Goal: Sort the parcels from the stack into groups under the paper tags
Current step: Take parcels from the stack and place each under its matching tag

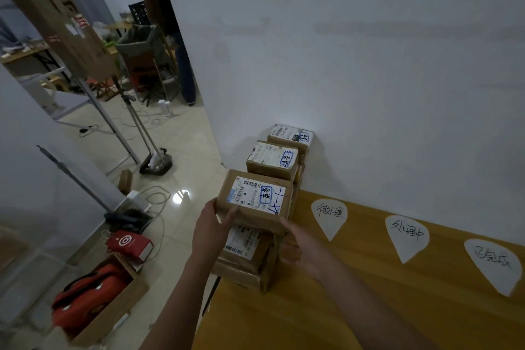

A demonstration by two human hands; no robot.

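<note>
The parcel is held on top of the stack, at the table's left end. Its label is turned up, and its long axis is laid roughly from 9 to 3 o'clock, barcode toward 12. Its near-left corner is gripped by the left hand, fingers curled onto the near face. The right hand is set against the near-right corner; its fingers are hidden, so its grip cannot be told.

At 9 o'clock the table edge is met just beside the stack, with floor below. At 12 more parcels are lined toward the wall. Bare tabletop is left from 3 to 5 o'clock, where three tags are laid along the wall.
</note>
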